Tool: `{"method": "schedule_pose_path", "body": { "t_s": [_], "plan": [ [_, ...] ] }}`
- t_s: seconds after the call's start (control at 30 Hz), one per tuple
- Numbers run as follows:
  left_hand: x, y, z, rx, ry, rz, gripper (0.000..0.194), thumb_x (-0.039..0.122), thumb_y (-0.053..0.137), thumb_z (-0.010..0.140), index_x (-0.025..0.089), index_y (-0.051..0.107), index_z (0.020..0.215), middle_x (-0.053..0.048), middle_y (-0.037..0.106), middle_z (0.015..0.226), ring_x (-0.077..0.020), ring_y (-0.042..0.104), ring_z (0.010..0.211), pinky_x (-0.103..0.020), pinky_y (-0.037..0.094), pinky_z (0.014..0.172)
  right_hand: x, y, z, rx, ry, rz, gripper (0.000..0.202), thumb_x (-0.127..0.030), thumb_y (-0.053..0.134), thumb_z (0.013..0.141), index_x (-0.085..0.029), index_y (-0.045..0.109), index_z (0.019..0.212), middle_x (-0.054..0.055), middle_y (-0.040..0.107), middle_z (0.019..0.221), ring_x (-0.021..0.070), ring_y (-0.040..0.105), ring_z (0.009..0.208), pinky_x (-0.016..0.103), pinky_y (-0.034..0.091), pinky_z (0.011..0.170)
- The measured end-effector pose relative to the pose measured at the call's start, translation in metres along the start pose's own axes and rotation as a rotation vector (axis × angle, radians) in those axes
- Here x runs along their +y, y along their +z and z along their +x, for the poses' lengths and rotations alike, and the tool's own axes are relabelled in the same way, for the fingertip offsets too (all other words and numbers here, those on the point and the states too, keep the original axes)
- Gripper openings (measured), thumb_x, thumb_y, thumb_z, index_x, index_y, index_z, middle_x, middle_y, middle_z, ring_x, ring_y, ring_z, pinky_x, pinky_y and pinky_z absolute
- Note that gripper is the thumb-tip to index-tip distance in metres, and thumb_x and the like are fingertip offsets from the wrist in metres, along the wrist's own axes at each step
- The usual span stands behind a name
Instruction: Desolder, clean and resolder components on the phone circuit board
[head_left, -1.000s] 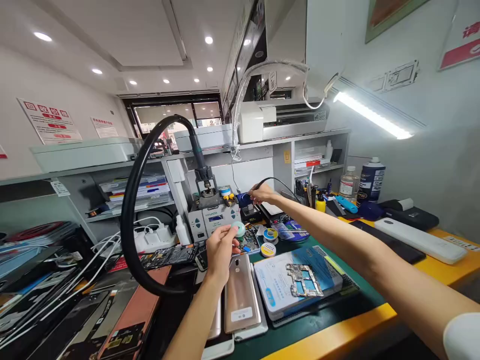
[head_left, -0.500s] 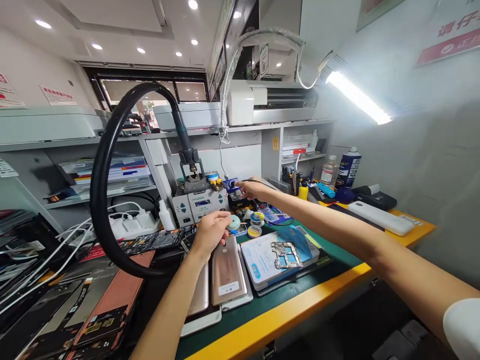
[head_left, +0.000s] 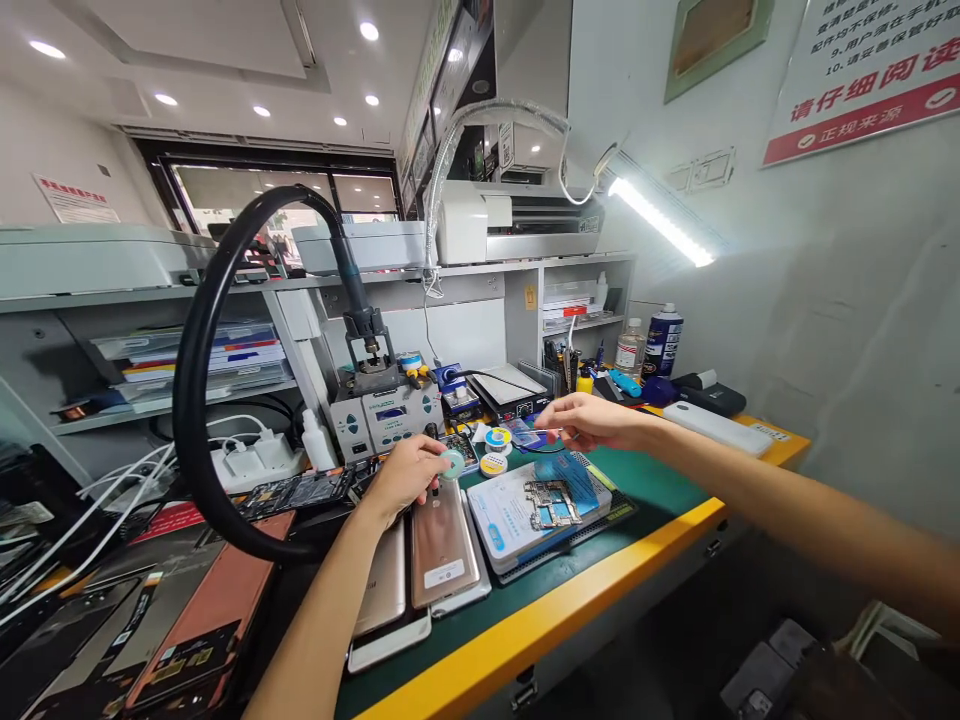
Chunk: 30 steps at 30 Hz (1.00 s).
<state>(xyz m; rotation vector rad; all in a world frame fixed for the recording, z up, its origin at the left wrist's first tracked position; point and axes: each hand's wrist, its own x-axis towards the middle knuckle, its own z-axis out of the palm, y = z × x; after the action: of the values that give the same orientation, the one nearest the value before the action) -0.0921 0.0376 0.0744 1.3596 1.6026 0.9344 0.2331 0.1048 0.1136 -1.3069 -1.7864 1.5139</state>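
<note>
My left hand (head_left: 409, 475) holds a small pale green disc (head_left: 452, 464) between thumb and fingers, above the top end of a rose-gold phone (head_left: 444, 545). To the right, my right hand (head_left: 581, 422) reaches over the mat with its fingers pinched on a thin tool, perhaps tweezers (head_left: 541, 431); its shape is hard to make out. Two round tins (head_left: 493, 464) sit between the hands. In front of my right hand, a bare circuit board (head_left: 553, 503) lies on a white and blue box (head_left: 502, 530).
A rework station (head_left: 386, 420) with a thick black hose (head_left: 187, 400) arching on the left stands at the back. Phone parts (head_left: 202, 610) cover the left side. Bottles (head_left: 628, 347), a spray can (head_left: 663, 345) and a white power bank (head_left: 716, 428) are at the back right.
My right hand has moved from the blue holder at the back towards the front right, and a thin tool now shows in it. My left hand still holds the disc. The view has shifted right.
</note>
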Motion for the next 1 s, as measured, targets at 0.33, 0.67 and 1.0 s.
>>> {"method": "schedule_pose_path", "body": {
  "t_s": [0.33, 0.67, 1.0],
  "plan": [
    [-0.007, -0.006, 0.002, -0.001, -0.102, 0.074, 0.035, 0.04, 0.073, 0.104, 0.018, 0.068, 0.131, -0.009, 0.071, 0.13, -0.0231, 0.073, 0.109, -0.044, 0.065, 0.093, 0.066, -0.072, -0.077, 0.314, 0.024, 0.176, 0.03, -0.037, 0.072, 0.107, -0.017, 0.07, 0.128, 0.008, 0.075, 0.121, 0.0217, 0.075, 0.096, 0.04, 0.067, 0.08],
    [-0.005, 0.028, 0.024, 0.112, 0.013, -0.09, 0.037, 0.041, 0.072, 0.104, 0.018, 0.067, 0.133, -0.008, 0.072, 0.128, -0.0217, 0.074, 0.105, -0.042, 0.066, 0.088, 0.066, -0.089, -0.122, 0.455, 0.052, 0.282, 0.029, -0.038, 0.072, 0.107, -0.018, 0.07, 0.128, 0.008, 0.075, 0.122, 0.0216, 0.075, 0.096, 0.04, 0.067, 0.081],
    [0.01, 0.022, 0.054, 0.079, -0.092, -0.056, 0.037, 0.042, 0.073, 0.104, 0.018, 0.067, 0.133, -0.009, 0.071, 0.13, -0.0227, 0.074, 0.108, -0.043, 0.066, 0.091, 0.074, -0.079, -0.134, 0.444, 0.071, 0.316, 0.021, -0.037, 0.071, 0.108, -0.017, 0.071, 0.114, 0.002, 0.073, 0.098, 0.0127, 0.067, 0.07, 0.026, 0.059, 0.059]
  ]
}}
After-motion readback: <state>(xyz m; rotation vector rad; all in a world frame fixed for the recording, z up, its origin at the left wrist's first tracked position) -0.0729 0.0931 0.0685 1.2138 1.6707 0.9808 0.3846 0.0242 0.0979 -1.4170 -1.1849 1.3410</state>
